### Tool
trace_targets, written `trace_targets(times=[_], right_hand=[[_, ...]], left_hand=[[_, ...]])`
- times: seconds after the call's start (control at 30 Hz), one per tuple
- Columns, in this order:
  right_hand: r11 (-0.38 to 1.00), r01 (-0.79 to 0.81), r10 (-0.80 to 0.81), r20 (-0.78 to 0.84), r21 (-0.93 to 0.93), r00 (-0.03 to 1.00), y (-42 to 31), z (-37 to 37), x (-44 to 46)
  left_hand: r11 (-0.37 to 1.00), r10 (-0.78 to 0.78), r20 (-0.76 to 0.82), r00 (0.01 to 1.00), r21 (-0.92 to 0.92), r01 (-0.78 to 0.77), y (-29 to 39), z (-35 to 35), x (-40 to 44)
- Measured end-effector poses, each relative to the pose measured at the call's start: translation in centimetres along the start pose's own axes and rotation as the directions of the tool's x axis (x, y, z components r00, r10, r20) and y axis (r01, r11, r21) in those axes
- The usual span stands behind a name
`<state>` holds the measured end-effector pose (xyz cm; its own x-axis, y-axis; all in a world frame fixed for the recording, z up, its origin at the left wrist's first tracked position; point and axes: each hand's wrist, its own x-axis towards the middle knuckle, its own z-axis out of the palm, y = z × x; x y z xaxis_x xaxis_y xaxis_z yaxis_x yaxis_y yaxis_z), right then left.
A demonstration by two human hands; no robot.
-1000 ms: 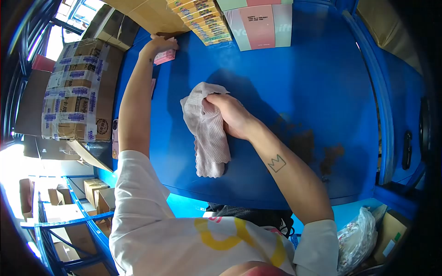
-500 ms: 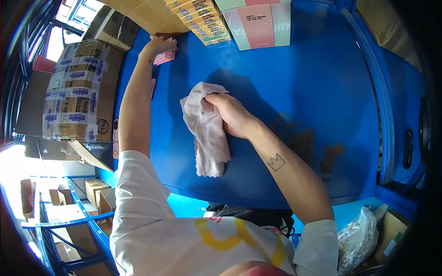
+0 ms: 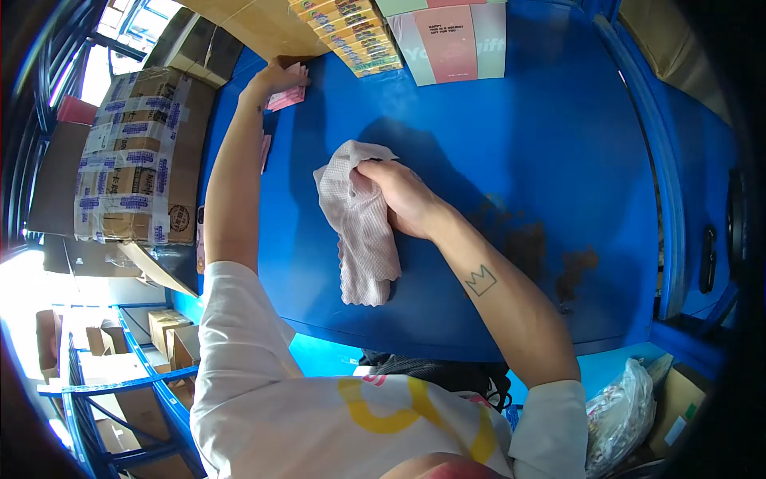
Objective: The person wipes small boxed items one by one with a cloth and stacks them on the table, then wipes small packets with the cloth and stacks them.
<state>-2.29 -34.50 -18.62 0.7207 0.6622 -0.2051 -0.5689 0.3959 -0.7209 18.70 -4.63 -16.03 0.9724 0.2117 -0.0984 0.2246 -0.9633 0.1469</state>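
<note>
My right hand point(image 3: 405, 198) is closed around a pale pink textured cloth point(image 3: 367, 247), its thumb pressed into the upper folds. The cloth hangs toward me in a long fold over the blue table point(image 3: 590, 152). At the far left of the table, my left hand point(image 3: 278, 78) is closed on a small stack of pink packets point(image 3: 287, 99), with its fingers partly hidden. Another pink packet point(image 3: 265, 152) lies beside my left forearm. Brown smudges point(image 3: 527, 246) mark the tabletop beyond my right forearm.
Yellow patterned boxes point(image 3: 351, 36) and a pink and grey gift box point(image 3: 451, 48) stand at the back. A taped carton point(image 3: 132, 160) is on the left. A phone-like object point(image 3: 200, 243) lies at the left edge. A clear plastic bag point(image 3: 622, 415) sits at lower right.
The view shifts very slightly. Both hands keep their holds in nearly the same places, and the pink packet beside my left forearm shows a little more.
</note>
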Motion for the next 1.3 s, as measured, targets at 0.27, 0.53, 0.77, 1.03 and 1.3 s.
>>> trace_targets(times=[0.27,0.53,0.77,1.03,1.3], right_hand=[[1.000,-0.012,0.012,-0.014,0.010,1.000,-0.1,0.1,-0.1],[1.000,-0.017,0.017,-0.018,-0.002,1.000,0.3,-0.2,0.2],[1.000,-0.008,0.008,-0.013,-0.001,1.000,0.2,0.0,0.1],[1.000,-0.005,0.005,0.004,-0.016,1.000,0.5,-0.3,0.4],[1.000,-0.001,0.001,0.029,-0.007,1.000,0.6,-0.5,0.5]], left_hand=[[0.785,-0.068,0.812,0.580,-0.315,0.534,-5.7,-1.9,12.6],[0.964,-0.089,0.463,0.882,-0.183,0.194,-3.7,0.8,6.2],[1.000,0.013,0.091,0.996,0.021,-0.015,-1.5,1.2,2.3],[1.000,0.003,0.050,0.999,0.028,-0.005,-1.1,0.9,1.7],[0.999,-0.007,0.006,1.000,-0.032,0.008,-1.2,1.3,2.0]])
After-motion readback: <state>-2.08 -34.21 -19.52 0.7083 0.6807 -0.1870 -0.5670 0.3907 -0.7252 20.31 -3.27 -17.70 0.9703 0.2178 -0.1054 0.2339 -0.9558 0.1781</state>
